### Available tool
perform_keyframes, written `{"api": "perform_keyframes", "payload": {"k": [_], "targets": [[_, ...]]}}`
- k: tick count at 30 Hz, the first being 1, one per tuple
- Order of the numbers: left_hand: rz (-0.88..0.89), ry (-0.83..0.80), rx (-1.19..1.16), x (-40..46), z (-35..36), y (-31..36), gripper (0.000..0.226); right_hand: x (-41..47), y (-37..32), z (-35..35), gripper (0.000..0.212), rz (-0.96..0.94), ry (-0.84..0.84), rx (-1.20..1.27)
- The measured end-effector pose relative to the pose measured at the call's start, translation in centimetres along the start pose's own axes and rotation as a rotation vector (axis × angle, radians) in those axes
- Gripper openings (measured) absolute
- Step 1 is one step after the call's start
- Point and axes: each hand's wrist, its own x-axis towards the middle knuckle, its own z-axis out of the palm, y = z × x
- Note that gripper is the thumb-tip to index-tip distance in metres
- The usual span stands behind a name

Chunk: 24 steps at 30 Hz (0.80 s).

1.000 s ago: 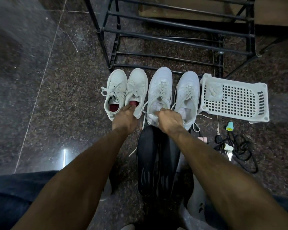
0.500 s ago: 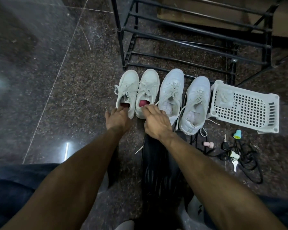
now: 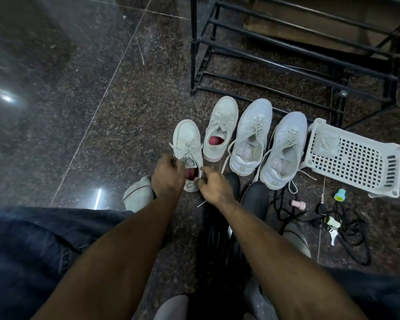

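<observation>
Gripping shoe [image 3: 187,140] at its collar with curled fingers of left hand [image 3: 168,179]; pinching its heel rim with fingertips of right hand [image 3: 214,189]. Lying on floor [image 3: 79,116] in front of rack [image 3: 293,50], off its left corner, toe toward rack, farther from rack than mate [image 3: 222,125]. Beside mate, also before rack: two sneakers [image 3: 252,137], then basket [image 3: 356,158] by rack's right leg.

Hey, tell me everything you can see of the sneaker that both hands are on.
The sneaker is a pale off-white low-top, cloth or suede by its look, with matching laces loosely tied and a red lining showing in its opening. It sits sole down, toe pointing away, left of the three other sneakers and nearer the person. The left hand grips its collar on one side; the right hand pinches the opposite edge near the heel.
</observation>
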Motion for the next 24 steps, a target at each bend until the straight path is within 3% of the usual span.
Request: {"api": "perform_keyframes", "payload": {"k": [4, 8, 12, 16, 21, 24], "targets": [[-0.189, -0.082, -0.177, 2.8, 0.4, 0.7, 0.034, 1.6, -0.9, 0.0, 0.03, 0.095, 0.064, 0.001], [-0.102, -0.258, -0.176, 5.0, 0.9, 1.2, 0.045, 3.0, -1.5, -0.3, 0.02, 0.162, 0.062, 0.012], [-0.07, -0.363, -0.006, 5.7, 1.1, 1.9, 0.032, 2.8, -1.4, 0.3, 0.024, 0.205, 0.033, 0.041], [-0.01, -0.429, 0.23, 5.6, 1.2, 2.2, 0.035, 1.4, -1.4, 1.5, 0.022, 0.207, -0.003, 0.066], [0.031, -0.443, 0.21, 5.5, 1.3, 1.4, 0.02, 0.1, -1.4, 2.4, 0.017, 0.209, 0.029, 0.104], [0.042, -0.396, 0.004, 5.6, 1.4, 0.4, 0.006, -0.1, -1.4, 2.4, 0.02, 0.228, 0.025, 0.107]]}}
